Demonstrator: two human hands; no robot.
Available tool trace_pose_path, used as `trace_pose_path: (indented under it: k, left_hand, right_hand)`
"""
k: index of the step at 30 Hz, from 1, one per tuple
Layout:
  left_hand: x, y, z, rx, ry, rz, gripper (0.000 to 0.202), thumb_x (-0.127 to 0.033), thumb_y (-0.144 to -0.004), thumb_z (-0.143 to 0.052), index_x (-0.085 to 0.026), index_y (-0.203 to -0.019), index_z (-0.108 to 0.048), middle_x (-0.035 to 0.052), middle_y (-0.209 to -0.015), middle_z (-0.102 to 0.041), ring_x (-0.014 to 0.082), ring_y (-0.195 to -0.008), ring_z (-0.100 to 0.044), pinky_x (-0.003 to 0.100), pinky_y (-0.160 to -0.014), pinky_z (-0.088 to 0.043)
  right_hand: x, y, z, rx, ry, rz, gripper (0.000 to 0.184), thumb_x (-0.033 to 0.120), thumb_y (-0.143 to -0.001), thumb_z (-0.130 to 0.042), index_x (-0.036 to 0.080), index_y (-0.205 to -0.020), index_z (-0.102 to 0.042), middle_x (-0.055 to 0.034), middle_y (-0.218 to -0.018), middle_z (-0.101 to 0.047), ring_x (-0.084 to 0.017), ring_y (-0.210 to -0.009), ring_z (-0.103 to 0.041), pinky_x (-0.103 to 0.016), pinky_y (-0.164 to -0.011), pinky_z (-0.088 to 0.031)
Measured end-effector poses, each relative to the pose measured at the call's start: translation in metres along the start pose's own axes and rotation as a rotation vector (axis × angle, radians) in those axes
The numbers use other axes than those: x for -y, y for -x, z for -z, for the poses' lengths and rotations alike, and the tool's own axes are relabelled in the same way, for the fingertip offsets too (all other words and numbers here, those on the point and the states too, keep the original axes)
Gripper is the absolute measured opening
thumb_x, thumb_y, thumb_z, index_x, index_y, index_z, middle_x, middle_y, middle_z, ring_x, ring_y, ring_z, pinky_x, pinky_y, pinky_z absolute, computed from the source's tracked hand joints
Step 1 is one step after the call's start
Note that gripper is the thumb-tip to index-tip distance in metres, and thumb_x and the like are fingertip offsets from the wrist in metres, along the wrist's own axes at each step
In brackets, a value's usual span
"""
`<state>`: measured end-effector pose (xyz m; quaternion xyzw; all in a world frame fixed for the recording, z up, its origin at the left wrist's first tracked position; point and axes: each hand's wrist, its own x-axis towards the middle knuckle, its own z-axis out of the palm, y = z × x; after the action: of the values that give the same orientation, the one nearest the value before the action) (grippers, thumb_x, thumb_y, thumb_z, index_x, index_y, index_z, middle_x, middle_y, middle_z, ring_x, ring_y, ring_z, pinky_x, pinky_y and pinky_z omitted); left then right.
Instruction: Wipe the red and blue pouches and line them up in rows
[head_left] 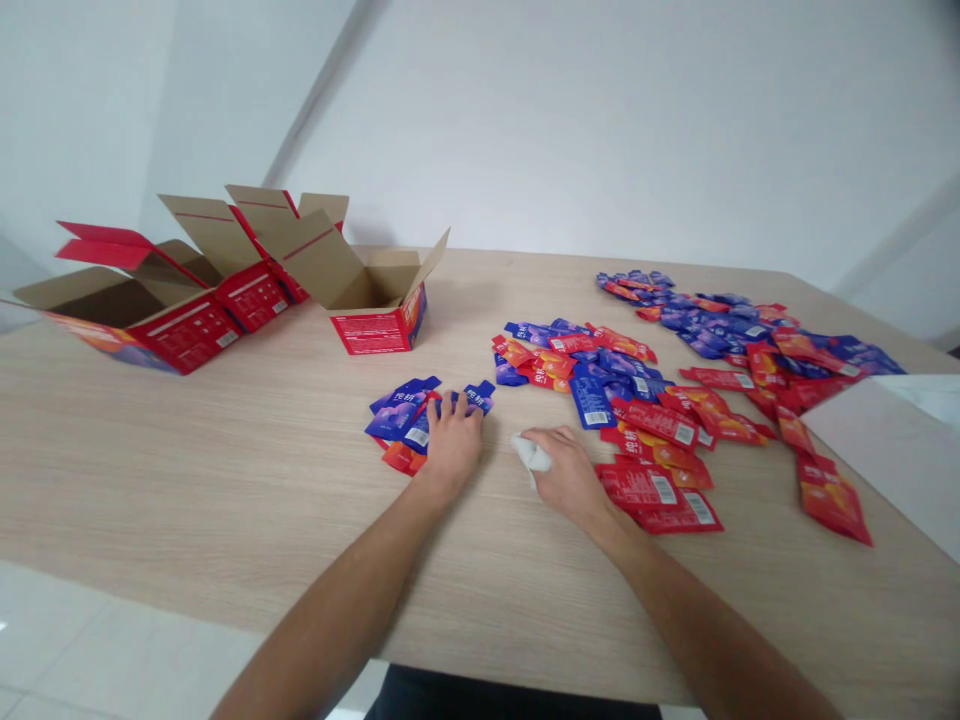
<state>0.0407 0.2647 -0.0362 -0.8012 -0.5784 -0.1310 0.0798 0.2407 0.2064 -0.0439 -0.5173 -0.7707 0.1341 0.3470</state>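
small pile: the small pile [397, 415] of blue and red pouches lies on the surface [225, 470], left of its middle and between its near and far edges.
left hand: the left hand [454, 440] is palm down with fingers spread, tips resting on the pile's right side.
right hand: the right hand [568, 475] is closed around a crumpled white wad [532, 453], perhaps tissue or cloth, too blurred to tell.
larger heap: the larger heap [615, 370] spreads right of the right hand, toward the right edge.
slip risk: the pouches overlap loosely and look slick, so an uneven push by the left fingers could fan them apart.
sleeve-side risk: the right forearm passes close to red pouches [656, 490]; an outward swing could brush them askew.
wad risk: with the wad filling its grasp, the right hand might fumble any pouch.
arms: both forearms reach from the near edge, slanting inward, wrists low over the surface, hands apart.
carton: the open carton [375, 330] stands beyond the pile, toward the far edge.
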Motion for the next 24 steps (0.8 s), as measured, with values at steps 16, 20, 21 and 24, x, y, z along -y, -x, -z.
trace_pose_path:
  k: [16, 20, 21, 24]
  left_hand:
    - [-0.046, -0.119, -0.008, 0.111, 0.405, 0.414, 0.043, -0.04, -0.09, -0.056, -0.008, -0.118, -0.063, 0.0262, -0.122, -0.065, 0.0355, -0.122, -0.056, 0.042, -0.099, -0.042]
    - [-0.041, -0.128, -0.012, 0.186, 0.538, 0.535, 0.047, -0.025, -0.072, -0.073, -0.008, -0.115, -0.062, 0.0276, -0.122, -0.065, 0.0356, -0.116, -0.061, 0.039, -0.09, -0.046]
    - [-0.038, -0.127, -0.012, 0.215, 0.583, 0.562, 0.046, -0.022, -0.067, -0.075, -0.008, -0.109, -0.065, 0.027, -0.116, -0.067, 0.0357, -0.11, -0.064, 0.039, -0.084, -0.048]
    - [-0.027, -0.115, -0.006, 0.31, 0.75, 0.604, 0.028, -0.015, -0.054, -0.076, -0.01, -0.081, -0.068, 0.0183, -0.082, -0.072, 0.0332, -0.084, -0.068, 0.035, -0.065, -0.047]
  right_hand:
    - [-0.013, -0.005, 0.009, -0.12, 0.055, -0.032, 0.04, 0.002, -0.072, -0.058, 0.021, -0.104, -0.07, -0.0067, -0.099, -0.075, -0.025, -0.088, -0.063, -0.037, -0.082, -0.049]
    - [-0.015, -0.005, 0.009, -0.124, 0.054, -0.035, 0.04, 0.001, -0.071, -0.059, 0.021, -0.104, -0.07, -0.0063, -0.1, -0.075, -0.024, -0.088, -0.063, -0.037, -0.081, -0.049]
    - [-0.015, -0.005, 0.009, -0.125, 0.055, -0.036, 0.04, 0.001, -0.072, -0.059, 0.021, -0.104, -0.07, -0.0064, -0.1, -0.075, -0.024, -0.088, -0.063, -0.037, -0.082, -0.049]
    - [-0.014, -0.006, 0.011, -0.133, 0.056, -0.039, 0.038, 0.001, -0.073, -0.059, 0.022, -0.103, -0.071, -0.0066, -0.1, -0.075, -0.025, -0.088, -0.064, -0.038, -0.083, -0.05]
